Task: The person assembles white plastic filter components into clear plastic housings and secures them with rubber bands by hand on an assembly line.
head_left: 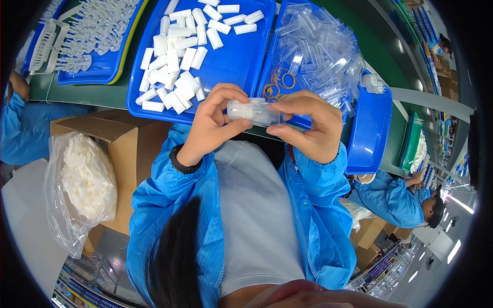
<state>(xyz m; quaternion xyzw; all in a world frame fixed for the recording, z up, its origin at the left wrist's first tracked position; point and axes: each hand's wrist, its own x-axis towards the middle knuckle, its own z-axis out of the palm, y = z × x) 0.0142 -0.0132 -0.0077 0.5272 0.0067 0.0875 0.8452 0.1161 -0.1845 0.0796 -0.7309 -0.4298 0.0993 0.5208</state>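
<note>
Right in front of me, both hands meet on a small white block-shaped piece [241, 109] that joins a clear plastic cover [269, 117]. My left hand [213, 120] closes its fingers and thumb round the white end. With thumb and fingers, my right hand [314, 123] pinches the clear end; how far the cover reaches over the white piece cannot be made out. Beyond my left hand, similar white blocks [172, 66] lie loose in a blue tray [233, 59]. Clear plastic covers [323, 49] are heaped in another blue tray beyond my right hand, with tan rubber bands [287, 79] beside them.
At the far left, a blue tray [97, 77] carries white moulded parts [100, 31]. A cardboard box [123, 133] and a bag of white pieces [87, 177] stand on my left. Another blue tray [367, 138] sits at right. Co-workers in blue [393, 197] are on both sides.
</note>
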